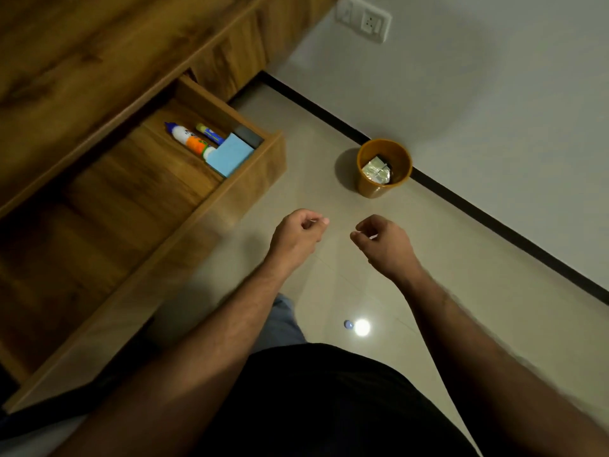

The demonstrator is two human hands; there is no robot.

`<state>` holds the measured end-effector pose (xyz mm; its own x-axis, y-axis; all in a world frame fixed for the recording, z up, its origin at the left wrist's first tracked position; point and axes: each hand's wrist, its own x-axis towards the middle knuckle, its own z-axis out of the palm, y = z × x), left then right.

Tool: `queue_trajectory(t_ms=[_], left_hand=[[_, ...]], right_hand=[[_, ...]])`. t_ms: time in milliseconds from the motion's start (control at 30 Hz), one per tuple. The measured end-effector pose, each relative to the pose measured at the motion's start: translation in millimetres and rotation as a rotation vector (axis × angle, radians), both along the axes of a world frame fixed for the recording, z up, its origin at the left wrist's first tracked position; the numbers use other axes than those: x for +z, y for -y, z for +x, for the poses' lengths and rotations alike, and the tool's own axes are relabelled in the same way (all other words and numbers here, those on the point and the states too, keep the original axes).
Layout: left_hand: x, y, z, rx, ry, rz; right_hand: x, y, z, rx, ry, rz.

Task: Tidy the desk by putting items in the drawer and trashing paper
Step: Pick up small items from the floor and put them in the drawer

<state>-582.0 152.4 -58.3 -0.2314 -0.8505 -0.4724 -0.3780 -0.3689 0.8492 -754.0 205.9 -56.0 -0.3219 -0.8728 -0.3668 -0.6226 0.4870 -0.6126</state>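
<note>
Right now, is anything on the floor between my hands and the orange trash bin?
Nothing visible. Bare floor tile lies between the left hand, the right hand and the orange bin. The open drawer sits off to the left.

One wide-angle head-worn view looks steeply down and forward, tilted — near over both forearms, with the open drawer [184, 179] at left and the bin [384, 166] farther ahead by the wall [494, 94].
</note>
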Motion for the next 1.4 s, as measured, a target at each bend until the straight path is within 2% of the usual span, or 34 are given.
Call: queue_trajectory(t_ms=[233, 533, 700, 900, 1100, 1400], left_hand=[[-16, -113, -26, -0.050, 0.046, 0.004], [-33, -192, -30, -0.180, 0.097, 0.026], [-46, -229, -25, -0.195, 0.087, 0.064], [-54, -274, -30, -0.124, 0.067, 0.137], [-68, -298, -52, 0.074, 0.079, 0.188], [-79, -361, -179, 0.368, 0.045, 0.213]], right_hand=[[-8, -128, -28, -0.075, 0.006, 0.042], [-13, -219, -23, -0.172, -0.014, 0.080], [-16, -267, -8, -0.114, -0.057, 0.134], [-24, -303, -21, -0.001, -0.090, 0.196], [-39, -316, -61, 0.144, -0.089, 0.196], [-56, -322, -186, 0.404, -0.073, 0.159]])
